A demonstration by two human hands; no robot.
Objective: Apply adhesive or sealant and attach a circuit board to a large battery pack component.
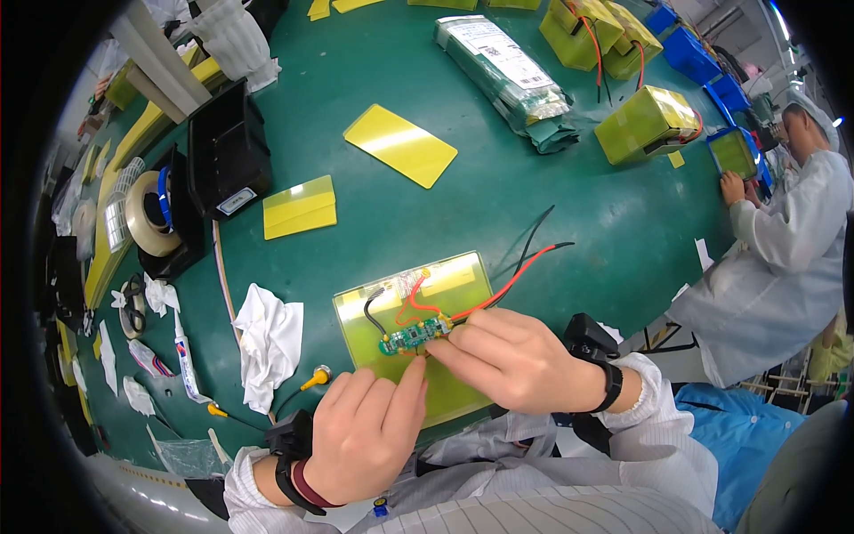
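Hand, left [369, 432]: curled, index fingertip by green board [411, 336]; can't tell if gripping.
Board: over yellow pack [445, 393], probably light, stiff, fragile; take its edges.
Pack: on tabletop [302, 116], likely heavy, slick.
Hand, right [507, 360]: fingers bunched at board's right end, pinch hidden.

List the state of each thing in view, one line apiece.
Yellow-green, rectangular, glossy block: lying flat.
Slim green circuit board: wired, over the block.
Thick red insulated wire: far end unattached.
Bare left hand: fingers bent, index tip near the board.
Bare right hand: fingers bent, at the board's right end.
White cloth: crumpled.
Black rectangular plastic bin: open-topped.
White tube with coloured print: lying down.
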